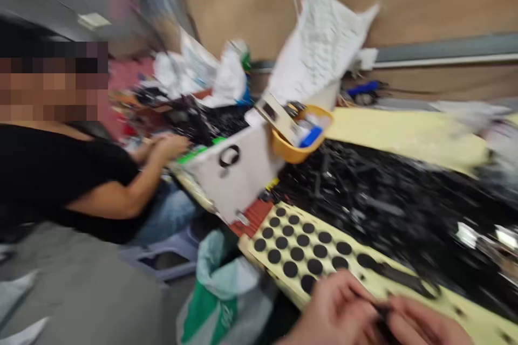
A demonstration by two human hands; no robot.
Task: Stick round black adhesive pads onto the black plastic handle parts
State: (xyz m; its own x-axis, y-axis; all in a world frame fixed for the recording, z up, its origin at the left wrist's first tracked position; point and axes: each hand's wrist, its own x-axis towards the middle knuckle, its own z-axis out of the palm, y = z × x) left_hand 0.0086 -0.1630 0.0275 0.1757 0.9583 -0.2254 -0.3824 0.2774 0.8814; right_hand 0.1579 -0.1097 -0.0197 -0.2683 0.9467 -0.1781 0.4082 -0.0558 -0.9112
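Observation:
At the bottom right, my left hand and my right hand meet with fingers pinched on a small black piece, whose shape is blurred. Just behind them lies a pale yellow sheet with rows of black round discs. A dark elongated part rests on the sheet beyond my fingers. Past the sheet spreads a large heap of glossy black parts.
A person in black sits at the left, hands over the table. A yellow basket, a white box with a black ring, and a white sack stand farther back. A green-and-white bag sits below the table edge.

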